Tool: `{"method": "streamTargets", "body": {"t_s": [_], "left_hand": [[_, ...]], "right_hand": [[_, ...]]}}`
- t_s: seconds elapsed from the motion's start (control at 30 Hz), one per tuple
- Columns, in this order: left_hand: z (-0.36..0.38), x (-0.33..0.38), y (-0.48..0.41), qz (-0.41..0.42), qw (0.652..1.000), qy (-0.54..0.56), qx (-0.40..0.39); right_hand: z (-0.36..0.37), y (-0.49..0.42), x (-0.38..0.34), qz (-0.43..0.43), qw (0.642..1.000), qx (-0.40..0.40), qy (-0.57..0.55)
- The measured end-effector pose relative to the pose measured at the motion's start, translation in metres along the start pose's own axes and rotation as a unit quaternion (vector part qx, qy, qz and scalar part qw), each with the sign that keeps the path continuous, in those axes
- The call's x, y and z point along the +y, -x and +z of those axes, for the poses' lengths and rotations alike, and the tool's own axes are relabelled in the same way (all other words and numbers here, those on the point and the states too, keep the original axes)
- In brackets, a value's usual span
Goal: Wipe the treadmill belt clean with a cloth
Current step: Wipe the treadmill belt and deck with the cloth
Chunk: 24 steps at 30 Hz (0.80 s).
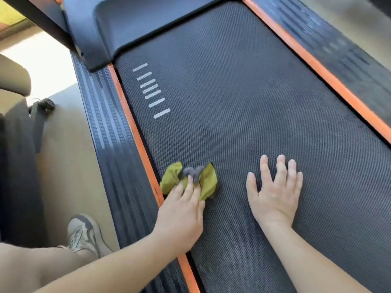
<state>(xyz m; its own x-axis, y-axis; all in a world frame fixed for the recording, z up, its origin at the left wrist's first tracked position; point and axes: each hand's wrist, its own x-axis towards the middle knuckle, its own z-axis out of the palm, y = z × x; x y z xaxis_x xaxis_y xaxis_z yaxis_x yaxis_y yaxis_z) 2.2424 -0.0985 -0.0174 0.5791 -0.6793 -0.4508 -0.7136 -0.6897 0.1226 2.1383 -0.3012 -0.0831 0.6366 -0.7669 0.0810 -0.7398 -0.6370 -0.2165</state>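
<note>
My cloth [208,180] yellow-green with grey patches, belt [243,102] black, finely dotted, white dashes [151,90], orange edge strips [134,127], my shoe [84,233] beige

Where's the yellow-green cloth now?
In the head view, the cloth lies at the left edge of the belt beside the orange strip, under the left hand; the right hand rests flat beside it.
</note>
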Motion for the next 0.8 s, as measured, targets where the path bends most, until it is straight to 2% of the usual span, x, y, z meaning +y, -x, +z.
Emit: {"method": "streamTargets", "body": {"t_s": [0.07, 0.1, 0.2, 0.3, 0.4, 0.5, 0.57, 0.67, 0.73, 0.8], "left_hand": [[-0.002, -0.02, 0.005, 0.031, 0.999, -0.009, -0.034], [-0.008, -0.032, -0.003, 0.026, 0.999, -0.014, -0.018], [-0.026, -0.051, -0.048, -0.079, 0.996, 0.004, 0.043], [-0.024, -0.015, -0.053, -0.129, 0.99, 0.046, 0.042], [-0.006, 0.024, -0.003, -0.085, 0.995, 0.021, 0.043], [0.001, 0.018, 0.021, -0.053, 0.998, 0.033, -0.022], [0.005, -0.001, 0.004, -0.044, 0.999, -0.004, 0.002], [-0.004, -0.022, -0.036, -0.078, 0.996, -0.003, 0.052], [-0.007, -0.007, -0.042, -0.092, 0.994, 0.025, 0.054], [0.005, 0.023, -0.025, -0.056, 0.997, 0.028, 0.042]], "right_hand": [[0.0, 0.0, -0.001, 0.002, 1.0, 0.001, 0.002], [0.0, 0.0, -0.001, 0.003, 1.0, 0.002, -0.001], [0.0, 0.0, 0.001, 0.005, 1.0, -0.006, -0.003], [0.0, 0.0, 0.002, 0.002, 1.0, -0.012, -0.003], [0.0, 0.0, 0.001, 0.005, 1.0, -0.011, -0.003], [-0.001, 0.0, 0.001, 0.01, 1.0, -0.023, 0.0], [-0.001, 0.0, 0.002, 0.007, 0.999, -0.031, -0.001], [-0.003, -0.001, 0.005, 0.003, 0.998, -0.055, 0.002], [-0.006, -0.003, 0.006, 0.006, 0.998, -0.062, -0.011], [-0.01, -0.004, 0.007, 0.002, 0.998, -0.055, -0.029]]}}
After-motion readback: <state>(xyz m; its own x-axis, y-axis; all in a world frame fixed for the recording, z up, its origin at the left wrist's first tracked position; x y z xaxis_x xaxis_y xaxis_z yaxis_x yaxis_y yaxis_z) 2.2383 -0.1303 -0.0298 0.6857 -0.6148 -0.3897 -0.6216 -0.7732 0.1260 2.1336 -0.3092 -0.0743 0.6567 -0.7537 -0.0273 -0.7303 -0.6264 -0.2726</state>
